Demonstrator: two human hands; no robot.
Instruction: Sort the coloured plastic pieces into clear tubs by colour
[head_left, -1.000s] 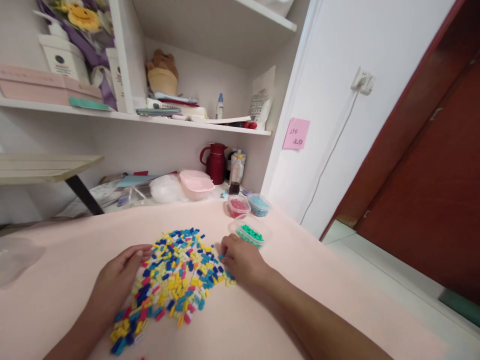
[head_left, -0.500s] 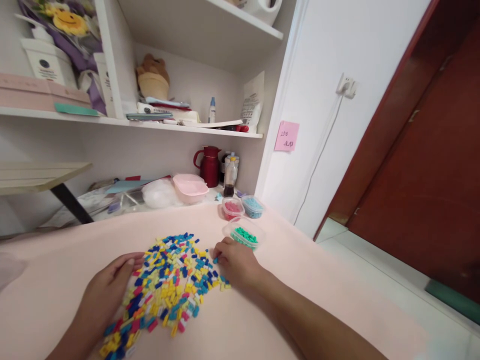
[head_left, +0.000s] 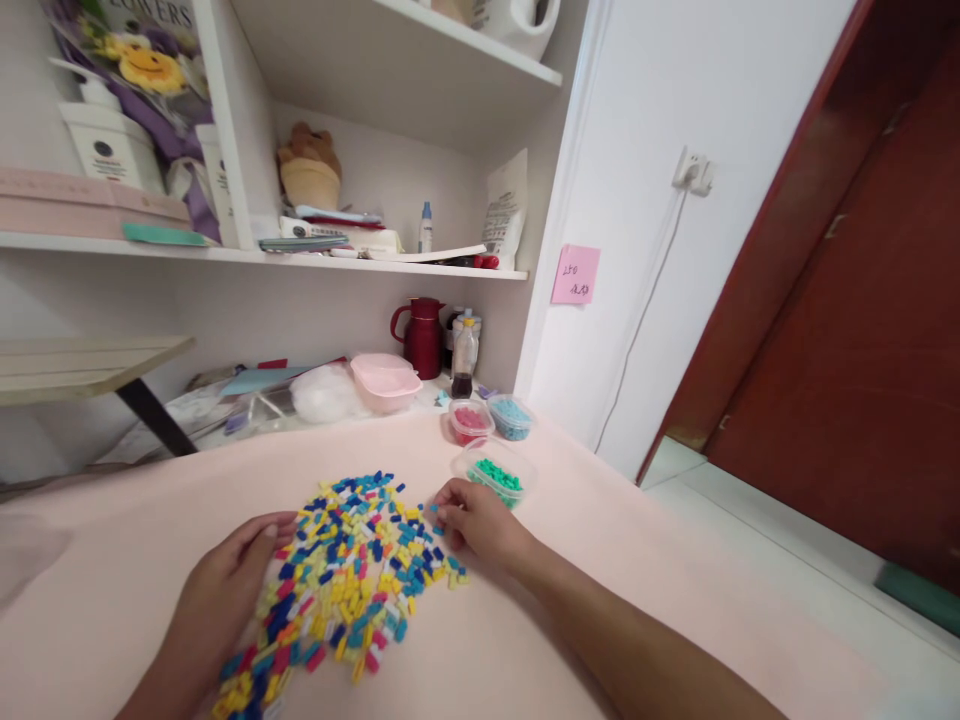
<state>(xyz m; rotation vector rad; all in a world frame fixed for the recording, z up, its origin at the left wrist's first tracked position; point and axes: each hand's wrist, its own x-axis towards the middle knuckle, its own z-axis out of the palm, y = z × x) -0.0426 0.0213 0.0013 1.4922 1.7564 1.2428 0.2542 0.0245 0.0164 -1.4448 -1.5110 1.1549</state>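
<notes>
A spread of small plastic blocks [head_left: 352, 570] in yellow, navy, teal, pink, white and orange lies on the pink tabletop between my hands. My left hand [head_left: 232, 570] rests at the left edge of the pile, fingers stretched out together, thumb on top, holding nothing visible. On the pile's right side my right hand [head_left: 480, 520] is pinched, with a small teal block [head_left: 435, 509] at its fingertips. Just behind that hand stands a clear tub of green blocks [head_left: 498, 474], partly covered by it.
Behind the green tub are a tub of pink-red blocks [head_left: 470, 422] and a tub of light blue blocks [head_left: 512, 417]. A pink lidded box [head_left: 386, 380], a red jug [head_left: 424, 338] and a bottle of dark liquid [head_left: 463, 360] stand at the back, under a shelf [head_left: 375, 262].
My right hand has lifted slightly and its fingers have turned, with the teal block at the fingertips. My left hand stays beside the pile. The whole view has shifted a little.
</notes>
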